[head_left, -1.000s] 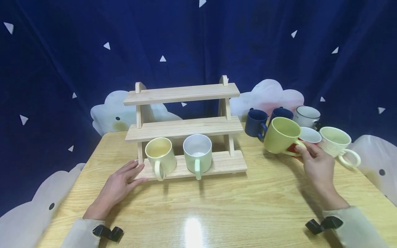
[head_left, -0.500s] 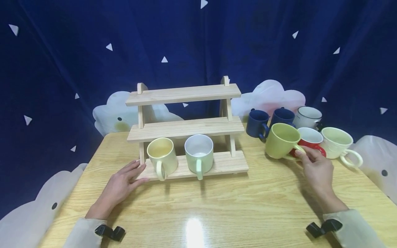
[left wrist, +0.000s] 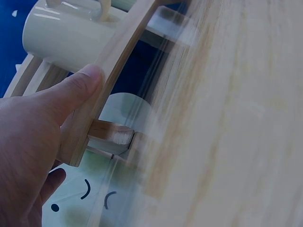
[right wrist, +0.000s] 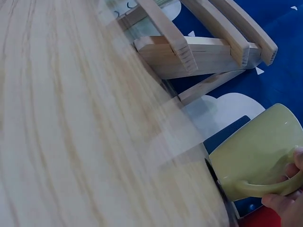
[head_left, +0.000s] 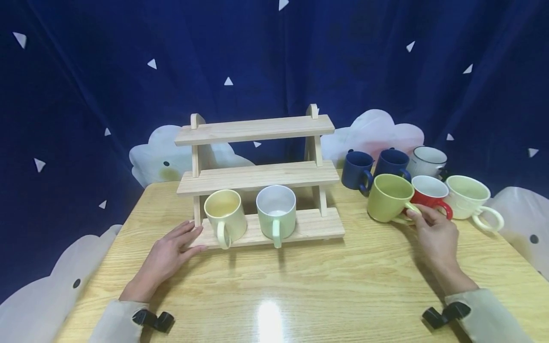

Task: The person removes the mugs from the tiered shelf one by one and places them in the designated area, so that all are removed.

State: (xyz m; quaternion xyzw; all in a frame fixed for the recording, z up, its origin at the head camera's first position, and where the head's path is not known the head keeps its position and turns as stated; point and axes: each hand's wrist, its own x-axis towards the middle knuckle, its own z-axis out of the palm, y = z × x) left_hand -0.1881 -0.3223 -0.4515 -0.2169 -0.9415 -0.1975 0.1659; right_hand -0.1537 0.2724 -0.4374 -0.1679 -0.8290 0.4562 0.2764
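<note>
Left hand (head_left: 171,250), lower left of the head view: lies flat on the table (head_left: 300,286), fingers straight and relaxed, holding nothing; thumb and fingertips press against the left end of the wooden rack (head_left: 257,176), at the edge of its bottom shelf; the left wrist view shows the thumb (left wrist: 78,87) laid along that edge.

Centre: rack has three stepped shelves; bottom shelf carries a pale yellow mug (head_left: 224,215) and, just beside it, a pale green mug (head_left: 276,212), both upright, handles toward the camera; upper two shelves bare.

Right of centre: green mug (head_left: 388,197), just beside the rack's right end; appears tilted, mouth leaning toward the rack, base at or barely off the table, cannot tell which; right hand (head_left: 435,236) has its fingers curled round the handle, thumb on top, seen also in the right wrist view (right wrist: 255,161).

Far right: two navy mugs (head_left: 358,170), a white mug (head_left: 426,161), a red mug (head_left: 429,193) and a cream mug (head_left: 467,197), packed closely behind the green one.

Handling, judged: glazed ceramic, so rigid, fairly weighty, slick, chips on a knock; the handle is the sound hold, and close neighbours leave little swing room.
</note>
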